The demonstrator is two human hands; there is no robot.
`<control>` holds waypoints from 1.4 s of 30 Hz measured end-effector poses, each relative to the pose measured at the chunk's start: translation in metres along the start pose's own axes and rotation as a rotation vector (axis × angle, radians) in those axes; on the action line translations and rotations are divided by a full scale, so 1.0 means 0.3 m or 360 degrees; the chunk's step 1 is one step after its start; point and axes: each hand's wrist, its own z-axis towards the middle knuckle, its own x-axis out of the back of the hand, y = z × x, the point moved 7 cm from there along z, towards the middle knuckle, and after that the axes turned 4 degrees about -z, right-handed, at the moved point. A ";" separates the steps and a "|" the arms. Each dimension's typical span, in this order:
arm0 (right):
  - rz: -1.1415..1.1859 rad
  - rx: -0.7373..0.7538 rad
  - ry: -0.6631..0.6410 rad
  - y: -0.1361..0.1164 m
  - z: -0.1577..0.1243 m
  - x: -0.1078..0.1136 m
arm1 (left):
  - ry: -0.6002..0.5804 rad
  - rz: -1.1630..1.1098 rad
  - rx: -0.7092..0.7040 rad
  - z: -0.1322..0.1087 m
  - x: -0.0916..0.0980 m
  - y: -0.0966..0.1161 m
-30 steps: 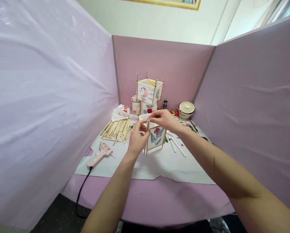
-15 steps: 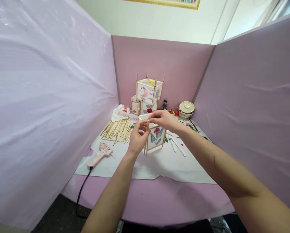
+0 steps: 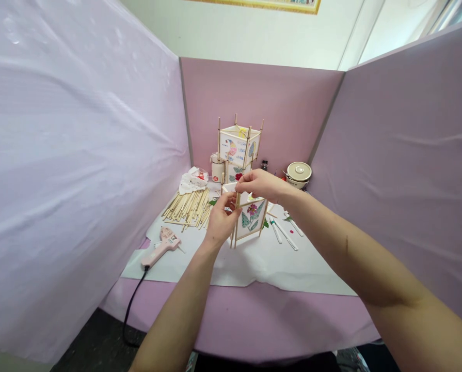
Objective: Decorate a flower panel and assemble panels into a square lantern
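Observation:
A small lantern (image 3: 251, 221) with white panels and a wooden stick frame stands upright on the white sheet. Its front panel shows a purple flower with green leaves. Around the near corner post, my left hand (image 3: 222, 217) is closed, thumb in front and fingers on the left side. My right hand (image 3: 258, 184) pinches the upper end of that same corner from above; its fingertips partly hide the post's top. Behind stands a taller lantern (image 3: 234, 147) with a moon picture above a red flower panel, its lower part covered by the near lantern and my hands.
A pile of wooden sticks (image 3: 187, 207) lies to the left, beside a crumpled white bag (image 3: 193, 181). The pink glue gun (image 3: 161, 247) rests at front left, its black cord over the edge. White-handled tools (image 3: 287, 236) lie right; a lidded pot (image 3: 298, 174) stands behind.
My right hand has risen slightly at the top of the corner post. The left hand keeps its grip, and the view has shifted a little.

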 end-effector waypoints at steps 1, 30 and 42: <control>-0.0177 0.0067 0.0062 -0.023 -0.006 0.007 | 0.0005 0.0011 0.0006 0.001 0.000 0.000; -0.0966 0.1105 0.0771 0.064 -0.248 -0.138 | -0.0033 -0.0145 -0.0076 -0.003 -0.018 -0.018; -0.0587 0.1177 0.0707 0.079 -0.301 -0.180 | -0.0116 -0.0057 -0.0076 0.007 -0.008 -0.022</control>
